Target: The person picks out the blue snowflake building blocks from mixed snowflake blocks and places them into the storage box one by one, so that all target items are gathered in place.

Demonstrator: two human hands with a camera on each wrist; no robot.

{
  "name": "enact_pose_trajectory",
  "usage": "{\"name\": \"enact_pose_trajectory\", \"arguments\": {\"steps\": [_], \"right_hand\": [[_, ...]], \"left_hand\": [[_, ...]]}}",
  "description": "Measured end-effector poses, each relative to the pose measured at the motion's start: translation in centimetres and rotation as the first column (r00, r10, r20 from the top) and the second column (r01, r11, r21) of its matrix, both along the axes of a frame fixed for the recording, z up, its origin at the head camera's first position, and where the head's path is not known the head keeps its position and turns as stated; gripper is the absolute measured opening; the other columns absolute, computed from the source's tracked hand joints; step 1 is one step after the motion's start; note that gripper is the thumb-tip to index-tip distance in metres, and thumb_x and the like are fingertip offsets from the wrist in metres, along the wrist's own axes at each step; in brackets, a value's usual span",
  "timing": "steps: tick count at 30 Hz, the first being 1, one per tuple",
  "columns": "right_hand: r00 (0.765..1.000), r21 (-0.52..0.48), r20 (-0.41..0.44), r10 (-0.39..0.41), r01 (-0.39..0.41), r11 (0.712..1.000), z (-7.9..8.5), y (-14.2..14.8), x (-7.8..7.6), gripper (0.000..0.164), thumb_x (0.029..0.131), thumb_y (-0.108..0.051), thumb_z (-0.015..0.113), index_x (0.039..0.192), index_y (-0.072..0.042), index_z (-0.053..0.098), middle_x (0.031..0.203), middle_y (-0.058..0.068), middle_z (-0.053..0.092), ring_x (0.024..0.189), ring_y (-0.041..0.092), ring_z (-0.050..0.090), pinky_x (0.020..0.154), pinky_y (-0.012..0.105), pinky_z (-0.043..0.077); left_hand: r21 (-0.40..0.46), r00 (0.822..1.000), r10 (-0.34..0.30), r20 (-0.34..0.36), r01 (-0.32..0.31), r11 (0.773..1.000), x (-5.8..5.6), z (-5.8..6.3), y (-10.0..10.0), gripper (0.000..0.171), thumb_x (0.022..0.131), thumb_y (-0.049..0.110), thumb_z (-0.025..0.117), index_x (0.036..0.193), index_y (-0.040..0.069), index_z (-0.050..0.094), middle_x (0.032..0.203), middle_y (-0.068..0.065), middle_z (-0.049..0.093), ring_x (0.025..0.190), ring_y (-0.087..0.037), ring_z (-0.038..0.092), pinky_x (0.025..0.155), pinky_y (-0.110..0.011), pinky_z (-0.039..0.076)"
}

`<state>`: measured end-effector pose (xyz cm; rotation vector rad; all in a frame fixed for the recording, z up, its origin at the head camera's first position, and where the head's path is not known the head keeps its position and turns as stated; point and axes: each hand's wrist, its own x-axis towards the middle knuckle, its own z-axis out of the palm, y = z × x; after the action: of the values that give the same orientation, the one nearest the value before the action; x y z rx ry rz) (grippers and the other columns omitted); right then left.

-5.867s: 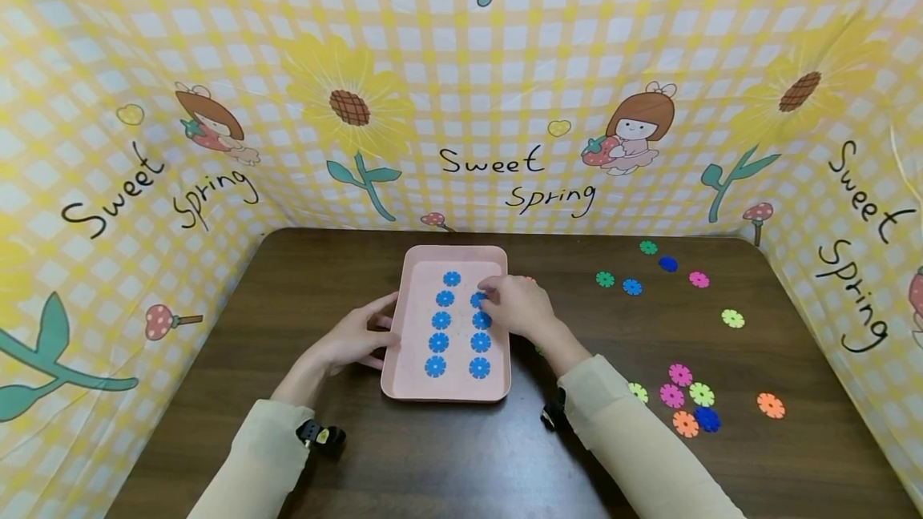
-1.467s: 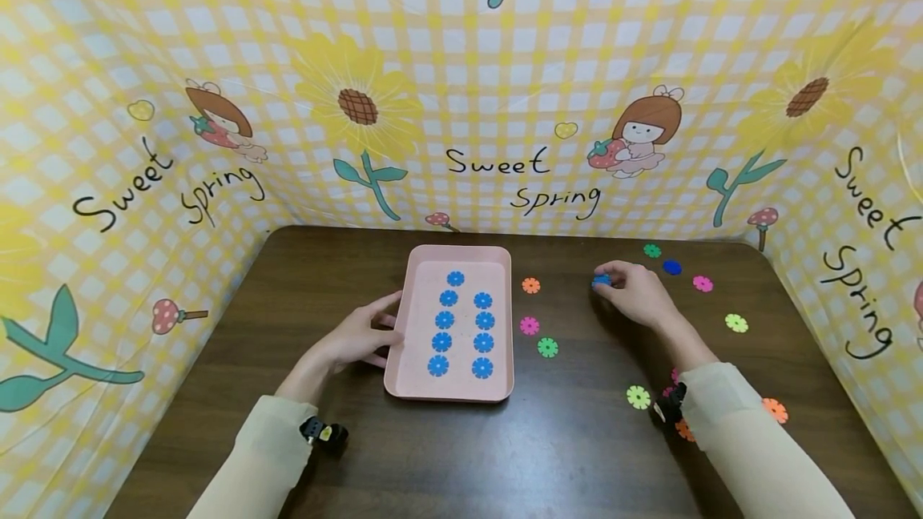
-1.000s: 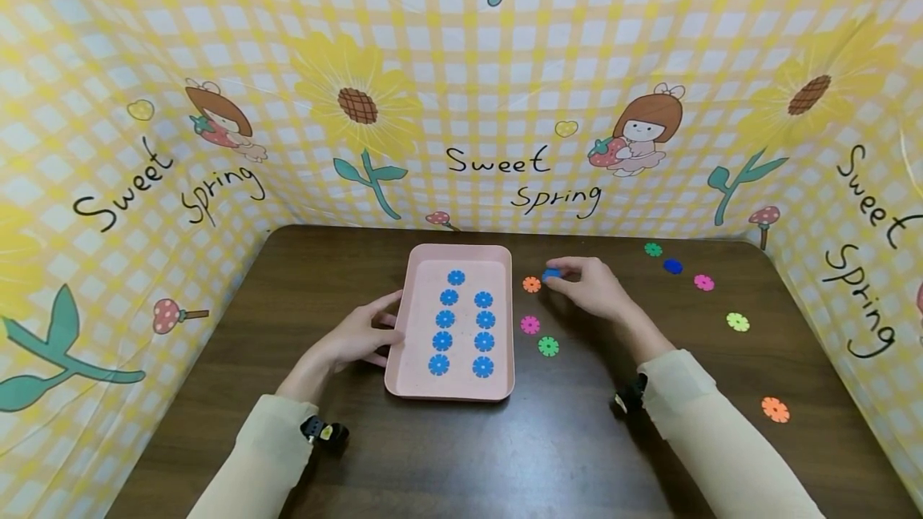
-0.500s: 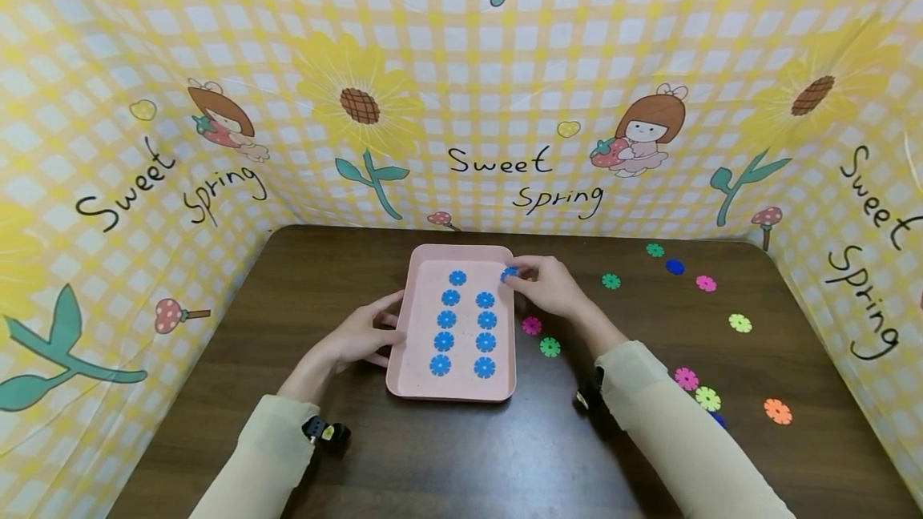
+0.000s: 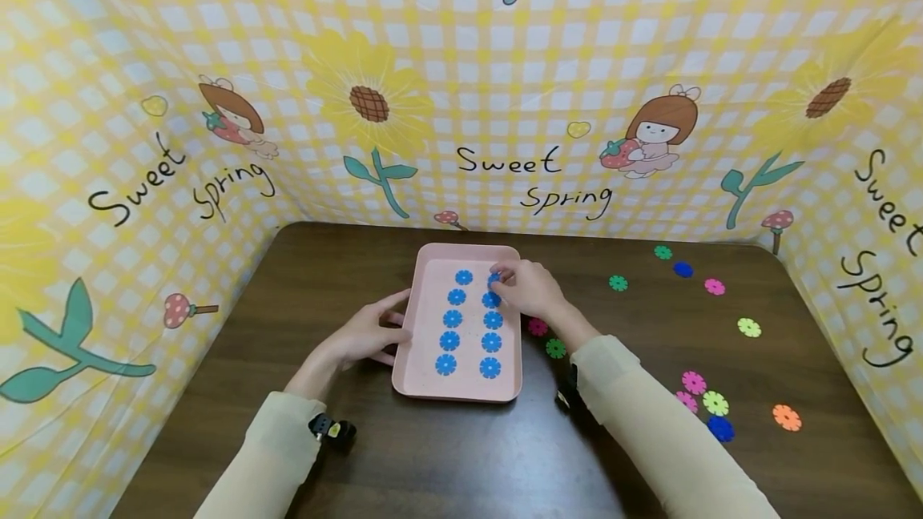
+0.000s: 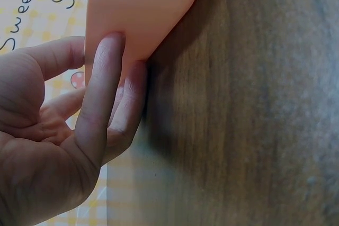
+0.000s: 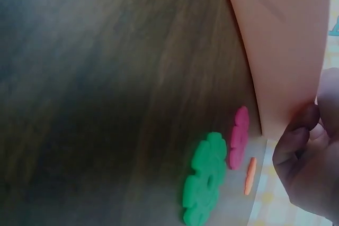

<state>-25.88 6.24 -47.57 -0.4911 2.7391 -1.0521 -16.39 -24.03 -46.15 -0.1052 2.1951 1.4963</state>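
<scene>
A pink tray lies on the table with blue snowflake discs in two columns, the left one including a lower disc. My left hand rests against the tray's left side. In the left wrist view, its fairly straight fingers touch the outer wall. Over the tray's right side, my right hand pinches a blue snowflake disc at the top of the right column, partly covering the disc below. The right wrist view shows this hand beyond the tray wall; the pinched disc is hidden there.
Right of the tray lie a pink disc and a green disc; an orange disc shows in the right wrist view. Several loose discs, including an orange one, lie farther right. A checked cloth surrounds the table.
My right hand picked up a blue disc from the table's right side and carried it left over the tray, to the top of the right column. My left hand stays at the tray's side.
</scene>
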Motion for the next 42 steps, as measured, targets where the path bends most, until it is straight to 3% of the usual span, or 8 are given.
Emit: {"name": "enact_pose_trajectory", "arguments": {"steps": [15,18,25,32,35,42], "right_hand": [[0.995,0.222,-0.092,0.023,-0.002,0.975,0.1,-0.5,-0.2,0.033,0.098,-0.032,0.072,0.128,-0.016,0.073,0.103,0.001,0.073,0.078,0.016,0.064,0.066,0.033,0.058],[0.994,0.178,-0.109,0.013,0.007,0.984,0.6,-0.2,0.0,0.032,0.099,-0.031,0.071,0.127,-0.016,0.073,0.106,0.001,0.073,0.080,0.017,0.064,0.067,0.034,0.058],[0.998,-0.034,-0.067,-0.016,0.014,0.999,1.9,1.3,0.5,0.035,0.100,-0.031,0.070,0.130,-0.013,0.073,0.109,0.003,0.072,0.084,0.021,0.063,0.072,0.039,0.055],[0.994,-0.107,-0.099,-0.049,0.039,0.994,2.3,3.8,1.0,0.033,0.101,-0.029,0.069,0.129,-0.012,0.072,0.113,0.003,0.073,0.109,0.026,0.064,0.096,0.048,0.052],[0.993,-0.142,-0.096,-0.069,0.055,0.988,2.6,5.3,1.3,0.032,0.101,-0.030,0.070,0.127,-0.012,0.072,0.113,0.002,0.073,0.109,0.029,0.064,0.090,0.047,0.052],[0.985,-0.159,-0.137,-0.105,0.082,0.984,3.7,9.7,2.1,0.033,0.102,-0.035,0.069,0.129,-0.018,0.070,0.116,0.001,0.072,0.071,0.024,0.053,0.065,0.038,0.044]], "left_hand": [[0.040,0.999,-0.030,-0.016,0.031,0.999,0.3,0.3,0.1,0.081,0.098,0.007,0.067,0.166,0.017,0.025,0.133,-0.027,0.050,0.101,-0.031,0.069,0.070,-0.047,0.064],[0.047,0.999,-0.032,-0.016,0.033,0.998,0.3,0.3,0.1,0.080,0.099,0.007,0.066,0.167,0.016,0.025,0.134,-0.027,0.050,0.101,-0.031,0.069,0.070,-0.047,0.064],[0.037,0.999,-0.031,-0.015,0.031,0.999,0.1,0.3,-0.1,0.080,0.099,0.007,0.066,0.167,0.016,0.024,0.135,-0.028,0.050,0.102,-0.032,0.069,0.071,-0.046,0.064],[0.027,0.999,-0.030,-0.016,0.031,0.999,-0.2,0.2,-0.2,0.081,0.098,0.008,0.067,0.166,0.017,0.025,0.134,-0.027,0.052,0.101,-0.031,0.069,0.071,-0.046,0.064],[0.023,0.999,-0.032,-0.013,0.032,0.999,-0.3,0.0,-0.4,0.080,0.098,0.009,0.067,0.166,0.017,0.025,0.134,-0.027,0.052,0.101,-0.031,0.069,0.072,-0.046,0.064],[0.006,1.000,-0.014,-0.014,0.014,1.000,-0.5,-0.1,-0.6,0.080,0.098,0.010,0.070,0.166,0.019,0.028,0.135,-0.026,0.052,0.102,-0.030,0.068,0.072,-0.046,0.064]]}}
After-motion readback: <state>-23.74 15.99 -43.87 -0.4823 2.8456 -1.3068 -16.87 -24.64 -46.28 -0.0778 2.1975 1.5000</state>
